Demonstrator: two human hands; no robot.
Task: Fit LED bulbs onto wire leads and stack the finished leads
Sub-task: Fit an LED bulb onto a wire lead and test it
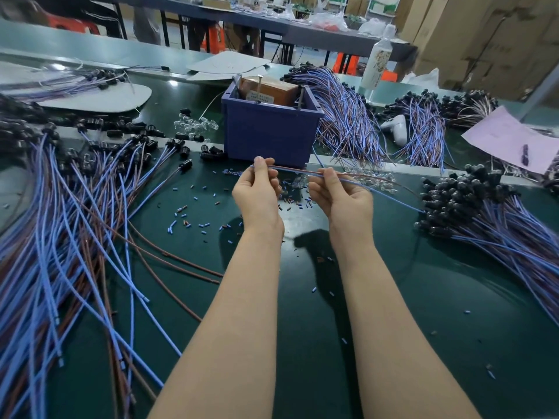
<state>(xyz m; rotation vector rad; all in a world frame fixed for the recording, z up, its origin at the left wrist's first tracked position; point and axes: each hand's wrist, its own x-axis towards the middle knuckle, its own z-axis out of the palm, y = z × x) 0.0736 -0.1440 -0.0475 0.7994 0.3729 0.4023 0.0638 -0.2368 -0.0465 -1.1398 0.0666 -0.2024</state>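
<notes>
Wire lead point(295, 171), a blue and a brown strand paired, is held above the green surface point(348, 297), just in front of the blue bin point(272, 131).

Left hand point(257, 192): fingers curled, thumb and fingertips pinched on the lead near its left end. Right hand point(338, 195): likewise pinched on the lead, further along. Neither hand is released.

Long axis: roughly left to right across the view, dipping slightly rightward. Past the right hand the strands trail down toward the heap of finished leads point(490, 219) at the right. Whether the far end carries a bulb cannot be told.

Handling, as judged: the lead is light, thin and limp, and sags where unsupported. It is best taken close to the working end, with a second pinch nearby to keep that end steady. Clear LED bulbs point(373, 178), lying on the surface just behind the right hand, are judged small, hard and prone to rolling. Unfitted leads point(75, 225) are spread at the left.
</notes>
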